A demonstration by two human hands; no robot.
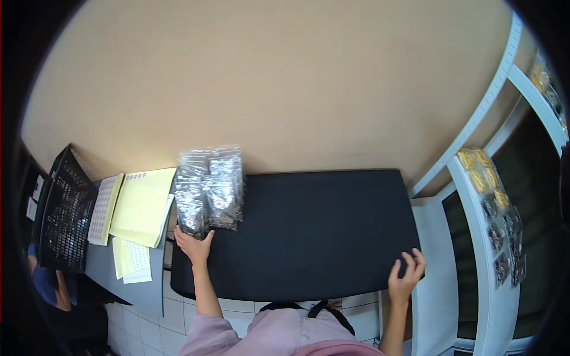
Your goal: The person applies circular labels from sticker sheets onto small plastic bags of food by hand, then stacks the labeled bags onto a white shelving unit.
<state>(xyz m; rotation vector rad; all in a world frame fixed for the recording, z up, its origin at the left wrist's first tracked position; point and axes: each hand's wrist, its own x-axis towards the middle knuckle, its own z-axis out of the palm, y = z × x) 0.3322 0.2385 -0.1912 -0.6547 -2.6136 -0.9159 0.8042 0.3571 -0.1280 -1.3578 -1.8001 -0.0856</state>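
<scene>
Work surface seen from above: a black table stands against a beige wall, its near edge just in front of the person's pink garment. The clear packets, filled with something dark, lie at the table's back left corner in two overlapping columns; their far ends reach up in front of the wall, and one packet of the right column bears a small round label. Left hand: at the near end of the left column, fingers and thumb parted to either side of that end and apparently touching it; whether they press on the plastic cannot be told. Right hand: at the table's right edge, well apart from the packets, its fingers spread and partly curled around nothing; contact with the table cannot be made out. To the left, a grey desk carries yellow sheets, a sheet with rows of small marks and, nearer, some smaller papers; a black lattice basket stands tilted at its far left, and beyond the desk appears another person's blue sleeve. To the right, a white shelf unit holds yellow packs and, nearer, dark packs
</scene>
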